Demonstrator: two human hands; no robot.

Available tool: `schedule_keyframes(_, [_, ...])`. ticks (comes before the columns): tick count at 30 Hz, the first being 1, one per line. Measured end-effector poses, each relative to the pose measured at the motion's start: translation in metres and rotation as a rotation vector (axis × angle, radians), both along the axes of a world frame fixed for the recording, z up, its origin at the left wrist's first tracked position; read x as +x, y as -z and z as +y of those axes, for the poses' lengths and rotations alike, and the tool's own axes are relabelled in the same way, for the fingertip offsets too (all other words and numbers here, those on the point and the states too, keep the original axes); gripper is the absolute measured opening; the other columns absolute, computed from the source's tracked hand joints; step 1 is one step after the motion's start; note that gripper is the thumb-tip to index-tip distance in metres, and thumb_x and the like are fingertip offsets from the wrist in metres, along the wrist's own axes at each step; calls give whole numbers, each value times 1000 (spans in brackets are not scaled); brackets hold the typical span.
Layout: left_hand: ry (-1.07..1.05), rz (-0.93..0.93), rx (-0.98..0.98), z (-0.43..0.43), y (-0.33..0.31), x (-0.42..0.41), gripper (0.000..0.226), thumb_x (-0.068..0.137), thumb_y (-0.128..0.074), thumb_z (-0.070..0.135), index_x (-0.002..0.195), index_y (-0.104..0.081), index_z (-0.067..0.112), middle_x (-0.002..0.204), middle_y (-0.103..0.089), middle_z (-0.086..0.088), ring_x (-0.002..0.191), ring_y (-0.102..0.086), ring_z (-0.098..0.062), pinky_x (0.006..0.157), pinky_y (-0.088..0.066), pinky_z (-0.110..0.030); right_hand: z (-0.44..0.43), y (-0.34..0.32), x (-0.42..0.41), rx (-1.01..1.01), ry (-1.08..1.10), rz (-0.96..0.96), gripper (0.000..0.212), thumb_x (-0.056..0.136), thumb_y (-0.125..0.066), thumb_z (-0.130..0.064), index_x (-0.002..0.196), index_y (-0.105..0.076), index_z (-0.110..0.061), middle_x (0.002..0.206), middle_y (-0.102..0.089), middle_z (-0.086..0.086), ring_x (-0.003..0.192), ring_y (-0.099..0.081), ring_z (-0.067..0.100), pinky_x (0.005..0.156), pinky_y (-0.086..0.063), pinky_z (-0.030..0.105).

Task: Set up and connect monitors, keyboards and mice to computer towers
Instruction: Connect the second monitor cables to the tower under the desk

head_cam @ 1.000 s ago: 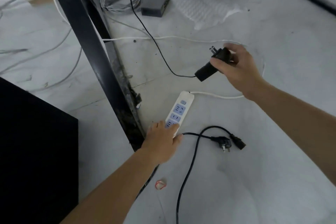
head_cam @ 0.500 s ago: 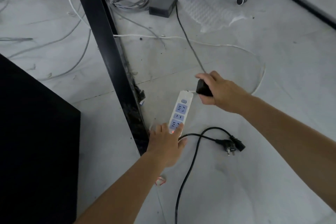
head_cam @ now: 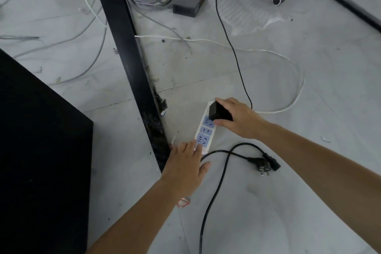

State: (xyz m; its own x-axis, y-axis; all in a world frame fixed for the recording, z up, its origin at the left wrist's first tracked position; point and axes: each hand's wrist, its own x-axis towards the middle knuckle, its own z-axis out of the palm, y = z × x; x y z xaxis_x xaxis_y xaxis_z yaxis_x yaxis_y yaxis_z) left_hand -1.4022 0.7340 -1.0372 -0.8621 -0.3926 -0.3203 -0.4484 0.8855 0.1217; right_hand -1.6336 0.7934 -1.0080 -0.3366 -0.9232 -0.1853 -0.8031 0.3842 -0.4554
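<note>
On the pale grey floor (head_cam: 268, 222), just right of a slanting black metal desk leg (head_cam: 132, 64), lies a white plastic power strip (head_cam: 207, 130) with three pale blue sockets. The left hand (head_cam: 185, 168) rests on its near end, fingers straight and pressed flat on the casing, pinning it down. The right hand (head_cam: 242, 119) grips a black boxy power adapter (head_cam: 219, 112) between thumb and curled fingers and holds it at the strip's far socket. Whether the prongs are seated or only touching the face cannot be told, since the adapter's body hides them. A thin black cable (head_cam: 233, 53) runs from the adapter towards the far side.

The step in hand looks like giving one of the devices its power. The next move likely calls for a straight downward push on the adapter while the left hand stops the strip from sliding, then a check that it sits flush. Near and right of the strip, a thick black power cord (head_cam: 218, 187) with a three-pin plug (head_cam: 263, 168) lies loose, probably due for one of the two free sockets.
</note>
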Motion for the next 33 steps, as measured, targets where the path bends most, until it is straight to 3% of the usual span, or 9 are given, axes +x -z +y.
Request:
schedule_keyframes(4, [15, -12, -11, 3, -1, -1, 67, 102, -22, 58, 153, -22, 14, 157, -23, -11, 136, -30, -30, 116, -25, -48, 0, 4, 5, -22, 24, -56, 66, 95, -65, -35, 151, -32, -22, 140, -54, 4, 123, -53, 22, 97, -39, 28])
schedule_keyframes(17, [17, 27, -1, 3, 2, 0, 63, 103, -23, 55, 150, -26, 13, 152, -26, -13, 131, -34, -29, 111, -29, -44, 1, 10, 2, -10, 80, -125, 58, 96, -64, -34, 146, -37, -23, 129, -59, 1, 112, -55, 18, 92, -43, 31])
schedule_keyframes(26, [20, 35, 4, 2, 4, -1, 60, 104, -24, 53, 150, -26, 14, 153, -27, -14, 131, -36, -30, 111, -30, -46, -6, 4, 9, -17, 53, -35, 58, 89, -72, -36, 136, -41, -27, 124, -61, 0, 108, -58, 21, 92, -49, 43])
schedule_keyframes(33, [16, 39, 2, 2, 5, 0, 59, 104, -24, 52, 151, -25, 15, 153, -27, -13, 130, -35, -30, 111, -30, -46, -6, -2, 12, 16, 37, 85, 61, 82, -77, -46, 132, -51, -22, 114, -67, -1, 100, -62, 21, 86, -51, 40])
